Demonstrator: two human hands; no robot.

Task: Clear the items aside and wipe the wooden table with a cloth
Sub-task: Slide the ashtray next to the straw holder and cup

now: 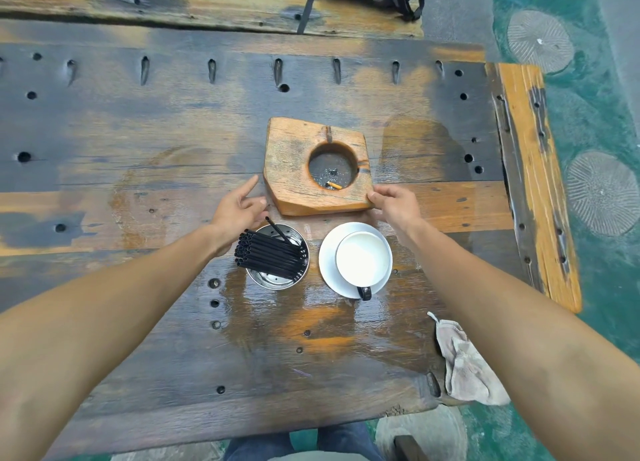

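A person leans over a worn wooden table (138, 142), both bare arms stretched forward. The right hand (394, 202) touches the near right corner of a chunky wooden ashtray (294, 169), fingers curled on its edge. The left hand (239, 207) is open, fingers spread, just beside the ashtray's left side, not gripping it. A cigarette butt (334, 185) lies in the ashtray's round hollow. Nearer the person stand a metal cup (273, 280) of black straws (270, 256) and a white cup (363, 258) on a saucer (327, 263). A crumpled cloth (464, 363) lies at the table's near right edge.
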